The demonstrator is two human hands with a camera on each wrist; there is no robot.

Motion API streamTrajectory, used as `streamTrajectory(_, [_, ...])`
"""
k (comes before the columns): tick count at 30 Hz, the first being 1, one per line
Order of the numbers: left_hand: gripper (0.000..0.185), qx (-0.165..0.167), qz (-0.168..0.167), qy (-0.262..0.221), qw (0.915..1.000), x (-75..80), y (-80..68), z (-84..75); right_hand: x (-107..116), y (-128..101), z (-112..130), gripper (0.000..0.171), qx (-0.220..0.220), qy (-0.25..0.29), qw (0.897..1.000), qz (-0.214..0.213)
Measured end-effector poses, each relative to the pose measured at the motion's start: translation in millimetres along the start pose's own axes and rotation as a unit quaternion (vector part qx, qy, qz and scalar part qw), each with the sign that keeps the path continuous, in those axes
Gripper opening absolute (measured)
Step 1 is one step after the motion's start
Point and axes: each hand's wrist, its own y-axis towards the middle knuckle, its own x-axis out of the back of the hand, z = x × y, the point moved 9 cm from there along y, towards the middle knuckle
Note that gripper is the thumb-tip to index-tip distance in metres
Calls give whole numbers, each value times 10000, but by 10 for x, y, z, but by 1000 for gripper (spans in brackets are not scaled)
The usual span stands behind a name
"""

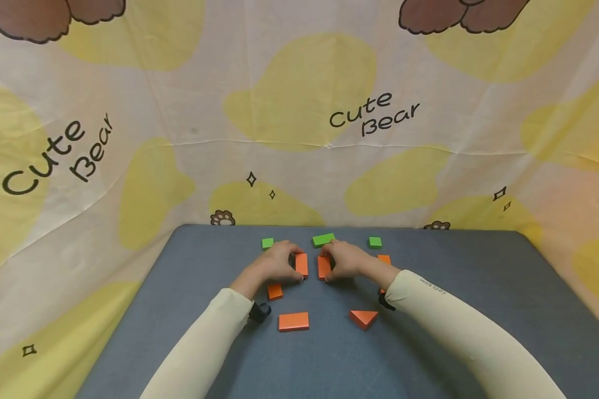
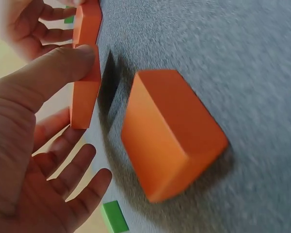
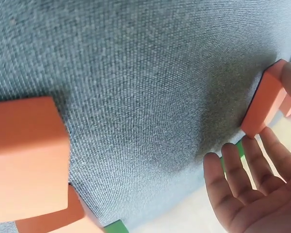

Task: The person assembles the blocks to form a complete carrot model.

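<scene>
Black lettering reading "Cute Bear" is printed twice on the cream and yellow backdrop cloth behind the grey table mat, and small writing on the right sleeve is too small to read.

Two orange rectangular blocks stand on edge side by side at the middle of the mat, a narrow gap between them. The left hand pinches the left orange block, thumb on its near face and fingers curled over the far side; the left wrist view shows the thumb pressed against it. The right hand grips the right orange block in the same way. The hands are close together but not touching.

Just beyond the hands lie three green blocks: a small one on the left, a long one in the middle, a small one on the right. Near the left wrist lies an orange cube. Closer to the person lie an orange flat block and an orange triangle. Another orange piece shows behind the right wrist, partly hidden.
</scene>
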Motion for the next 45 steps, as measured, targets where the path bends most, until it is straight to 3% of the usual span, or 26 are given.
streamTrajectory(10, [56,-195,47,-109,9997,-60,75,-91,-21,37,17,54,40,43,10000,-68])
streamTrajectory(38, [58,-98,86,53,9999,-140,127,-106,-3,64,74,57,91,-113,9999,-79])
streamTrajectory(45, [59,-8,98,38,9999,-144,114,-95,5,-4,46,63,116,76,9998,-158])
